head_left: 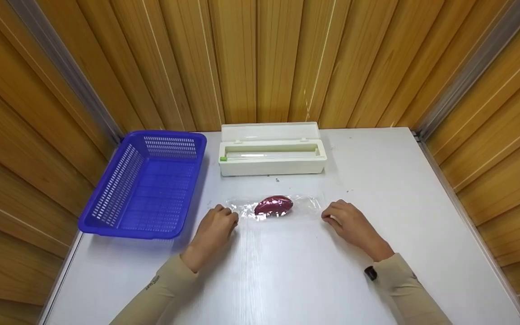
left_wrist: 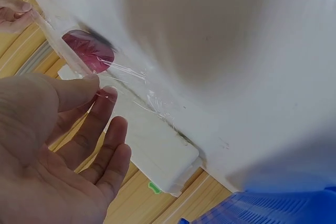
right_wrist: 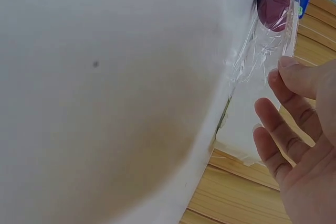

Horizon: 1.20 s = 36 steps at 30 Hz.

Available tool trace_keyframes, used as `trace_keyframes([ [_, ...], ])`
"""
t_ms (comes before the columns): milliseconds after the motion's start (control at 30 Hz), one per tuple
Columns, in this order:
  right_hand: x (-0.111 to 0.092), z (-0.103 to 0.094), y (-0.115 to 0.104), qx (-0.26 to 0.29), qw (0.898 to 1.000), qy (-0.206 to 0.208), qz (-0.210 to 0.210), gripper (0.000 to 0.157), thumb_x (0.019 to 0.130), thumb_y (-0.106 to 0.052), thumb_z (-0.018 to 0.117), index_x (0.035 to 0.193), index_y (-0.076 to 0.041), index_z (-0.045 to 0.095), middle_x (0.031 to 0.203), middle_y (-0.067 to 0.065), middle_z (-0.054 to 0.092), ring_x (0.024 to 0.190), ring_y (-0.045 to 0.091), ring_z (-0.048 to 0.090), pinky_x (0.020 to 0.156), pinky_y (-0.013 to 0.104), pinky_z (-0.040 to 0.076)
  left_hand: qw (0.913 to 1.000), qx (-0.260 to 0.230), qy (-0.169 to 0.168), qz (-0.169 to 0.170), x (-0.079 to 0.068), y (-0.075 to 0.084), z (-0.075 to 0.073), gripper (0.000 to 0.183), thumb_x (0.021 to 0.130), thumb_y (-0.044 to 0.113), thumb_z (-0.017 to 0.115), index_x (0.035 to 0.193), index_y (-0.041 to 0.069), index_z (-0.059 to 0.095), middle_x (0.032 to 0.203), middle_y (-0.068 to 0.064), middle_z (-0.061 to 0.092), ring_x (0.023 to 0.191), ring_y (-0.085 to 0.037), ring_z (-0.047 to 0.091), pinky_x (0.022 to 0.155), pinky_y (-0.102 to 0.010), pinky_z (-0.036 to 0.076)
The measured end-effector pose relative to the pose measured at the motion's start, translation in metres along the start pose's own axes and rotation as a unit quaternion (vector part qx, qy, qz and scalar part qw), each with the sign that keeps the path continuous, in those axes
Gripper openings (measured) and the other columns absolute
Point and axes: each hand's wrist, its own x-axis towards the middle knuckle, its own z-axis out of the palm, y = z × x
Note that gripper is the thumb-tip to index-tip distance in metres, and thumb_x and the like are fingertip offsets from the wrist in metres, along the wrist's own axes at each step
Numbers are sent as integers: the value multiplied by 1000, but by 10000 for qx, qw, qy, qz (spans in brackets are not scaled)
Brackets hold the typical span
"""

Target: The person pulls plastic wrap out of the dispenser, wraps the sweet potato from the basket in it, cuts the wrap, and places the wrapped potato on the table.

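Note:
A dark red oblong piece (head_left: 274, 205), its kind unclear, lies on the white table beneath a strip of clear cling film (head_left: 307, 205). My left hand (head_left: 215, 225) pinches the film's near left corner between thumb and index finger; the other fingers are loosely bent in the left wrist view. At the film's right end, my right hand (head_left: 350, 225) pinches the near corner the same way, as the right wrist view shows (right_wrist: 304, 98). The film reaches past the red piece on both sides, creased and shiny. How it runs underneath is hidden.
Behind the film stands a white cling film box (head_left: 272, 168), lid raised, a roll inside and a green tab at its left end. A blue plastic basket (head_left: 160, 194) is on the left. Wood-patterned walls (head_left: 278, 63) enclose the table (head_left: 278, 280) at the back and sides.

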Motion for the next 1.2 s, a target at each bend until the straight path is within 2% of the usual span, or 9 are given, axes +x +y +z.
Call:
trace_keyframes([
  [267, 9, 6, 1, -175, 9996, -227, -16, 10, 91, -4, 82, 98, -11, 80, 95, -2, 75, 88, 16, 66, 77, 36, 56, 9997, 27, -230, -123, 3, -3, 8, 14, 86, 0, 80, 77, 9, 75, 78, -6, 73, 74, -26, 63, 69, -38, 54],
  [667, 23, 11, 6, -355, 9976, -561, 176, 9, 92, -3, 81, 97, -10, 80, 94, 2, 75, 88, 21, 66, 78, 39, 55, 9998, 31, -139, -99, 12, -10, 19, 21, 85, -4, 77, 69, 8, 75, 71, -9, 70, 67, -28, 60, 64, -41, 53],
  [900, 28, 14, 8, -282, 9979, -538, 228, 8, 94, -3, 79, 95, -10, 80, 92, 2, 75, 86, 23, 65, 78, 41, 55, 9998, -19, -171, -108, 17, -14, 23, 24, 85, -7, 73, 68, 8, 77, 71, -11, 71, 67, -31, 62, 64, -45, 53],
  [1200, 32, 19, 12, -325, 9971, -568, 388, 5, 95, -6, 79, 95, -10, 80, 92, 1, 74, 86, 23, 65, 78, 40, 53, 9989, -183, -297, -302, 20, -16, 26, 22, 86, -10, 72, 72, 6, 79, 73, -11, 71, 71, -30, 63, 68, -47, 56],
])
